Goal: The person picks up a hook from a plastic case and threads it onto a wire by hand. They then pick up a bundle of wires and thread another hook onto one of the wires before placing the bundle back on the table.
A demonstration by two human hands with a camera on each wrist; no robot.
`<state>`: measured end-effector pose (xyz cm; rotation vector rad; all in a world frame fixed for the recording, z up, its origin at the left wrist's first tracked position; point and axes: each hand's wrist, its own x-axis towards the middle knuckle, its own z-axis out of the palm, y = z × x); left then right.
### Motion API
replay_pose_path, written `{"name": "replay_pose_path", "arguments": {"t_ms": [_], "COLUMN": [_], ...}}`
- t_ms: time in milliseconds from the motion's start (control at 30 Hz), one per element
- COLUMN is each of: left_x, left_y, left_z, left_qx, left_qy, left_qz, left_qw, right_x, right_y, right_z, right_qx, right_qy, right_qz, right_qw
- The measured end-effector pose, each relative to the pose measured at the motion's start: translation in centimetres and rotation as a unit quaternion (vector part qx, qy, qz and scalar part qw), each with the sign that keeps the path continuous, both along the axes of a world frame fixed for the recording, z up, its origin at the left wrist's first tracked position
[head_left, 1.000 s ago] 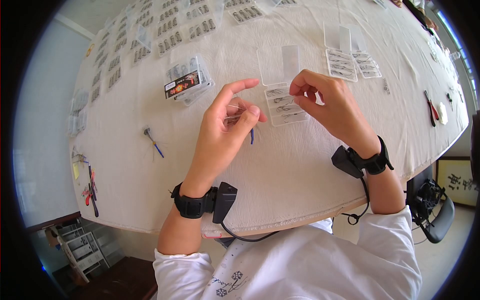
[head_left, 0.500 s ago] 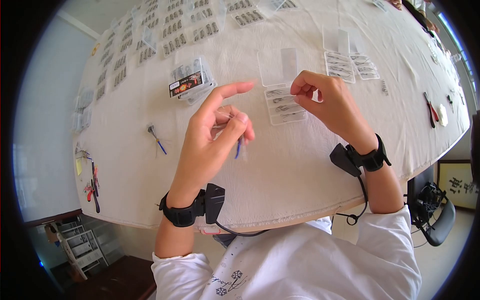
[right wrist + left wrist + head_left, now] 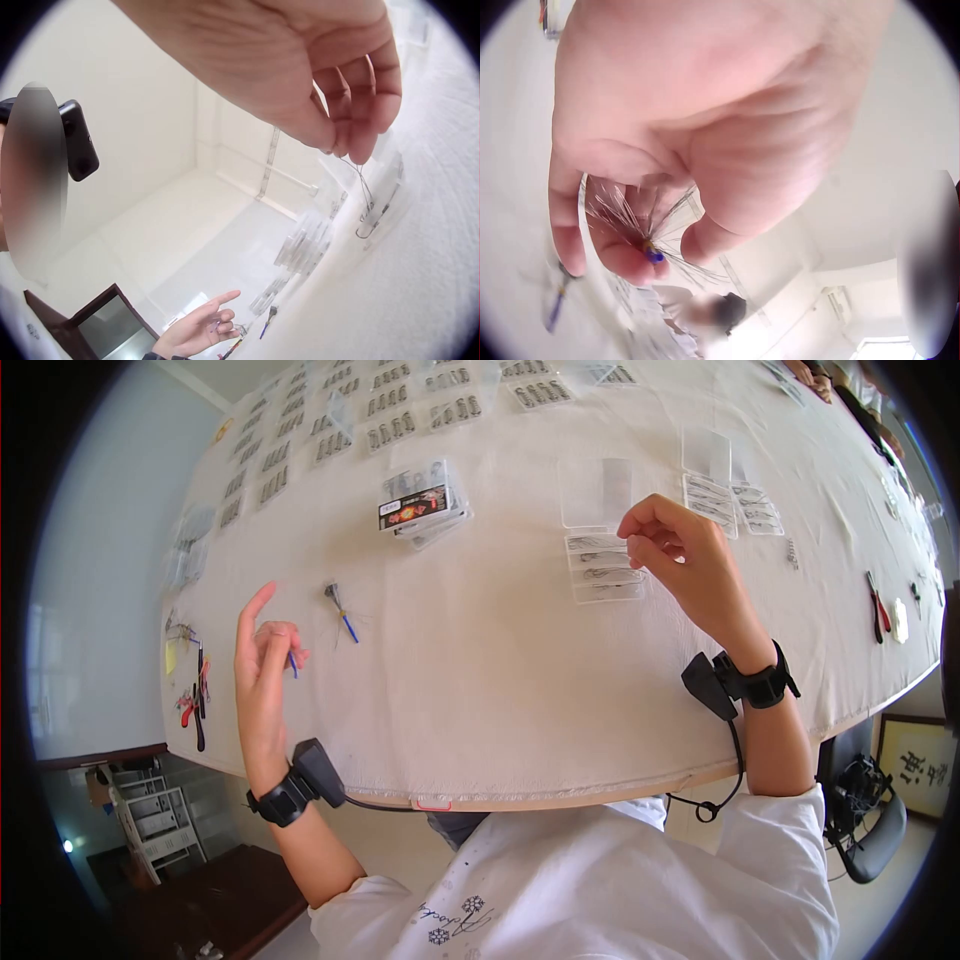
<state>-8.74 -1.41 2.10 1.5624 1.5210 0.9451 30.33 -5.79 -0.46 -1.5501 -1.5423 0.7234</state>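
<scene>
My left hand is over the left part of the table, index finger extended. Its other fingers and thumb hold a bundle of thin stiff wires with a blue tip; the wires fan out between palm and fingertips in the left wrist view. At the right, my right hand pinches the thin loop of a fishing hook rig between thumb and fingertips. The rig hangs down over an open clear plastic box, whose compartments hold several hooks. Its transparent lid lies folded back.
A second blue-ended wire bundle lies right of my left hand. Stacked boxes with a black label stand mid-table. Two filled open boxes sit beyond my right hand. Red-handled pliers lie far right, more tools at the left edge.
My left hand has swung away from the box to the left side of the table, carrying the wire bundle. My right hand stays pinching beside the box. The head view has shifted slightly.
</scene>
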Motion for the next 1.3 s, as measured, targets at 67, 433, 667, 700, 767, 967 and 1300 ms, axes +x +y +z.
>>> {"name": "replay_pose_path", "arguments": {"t_ms": [67,433,667,700,767,967,1300], "left_x": [-3.8,-12.2,-18.8,-18.4,-17.6,-16.3,1.8], "left_y": [1.1,3.3,5.0,4.8,4.4,4.6,2.7], "left_z": [-0.7,-2.4,-4.7,-4.3,-3.5,-3.5,0.7], "left_qx": [-0.002,-0.028,0.018,0.014,0.012,0.104,-0.003], "left_qy": [0.065,0.104,0.041,0.042,0.047,0.217,0.381], "left_qz": [0.023,0.139,0.233,0.239,0.242,0.181,-0.068], "left_qw": [0.998,0.984,0.972,0.97,0.969,0.953,0.922], "right_x": [-0.1,-0.3,-0.5,-0.5,-0.5,-0.5,-0.2], "right_y": [0.0,0.0,0.0,0.0,0.0,0.0,0.1], "right_z": [0.2,0.0,0.1,0.0,0.2,0.2,-0.2], "right_qx": [0.002,-0.02,-0.041,-0.041,-0.05,-0.033,-0.01], "right_qy": [-0.02,-0.018,-0.017,-0.014,-0.015,-0.011,0.023], "right_qz": [0.01,0.003,0.01,0.01,0.009,0.017,0.005], "right_qw": [1.0,1.0,0.999,0.999,0.999,0.999,1.0]}}
